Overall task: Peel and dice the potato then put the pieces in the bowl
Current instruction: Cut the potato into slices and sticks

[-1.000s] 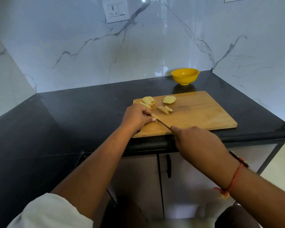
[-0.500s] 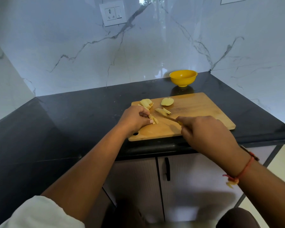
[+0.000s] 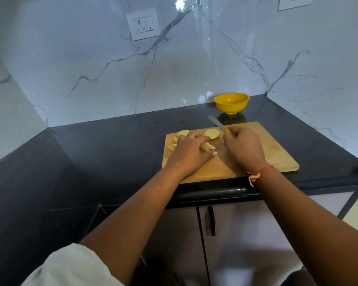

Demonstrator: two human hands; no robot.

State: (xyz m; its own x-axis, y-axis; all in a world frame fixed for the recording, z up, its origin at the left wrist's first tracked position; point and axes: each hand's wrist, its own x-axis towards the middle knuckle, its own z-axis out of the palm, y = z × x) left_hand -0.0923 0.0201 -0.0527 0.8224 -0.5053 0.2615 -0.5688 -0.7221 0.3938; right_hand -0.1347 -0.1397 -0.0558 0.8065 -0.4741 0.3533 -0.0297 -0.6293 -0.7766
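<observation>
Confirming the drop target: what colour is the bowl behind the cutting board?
Yellow: the bowl shows best in the head view.

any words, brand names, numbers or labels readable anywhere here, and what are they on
None: no text can be read anywhere in this view.
Wall socket: a switch and pin holes, no legible lettering.
Second wall plate: cut off by the top edge, nothing legible.
Yellow bowl, knife, cutting board, potato pieces: no label or brand shows.

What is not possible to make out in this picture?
Head view, bottom of the yellow bowl: hidden by its near wall.
Head view, handle of the knife: mostly covered by the right hand.
Head view, some potato pieces: covered by the left hand.
</observation>
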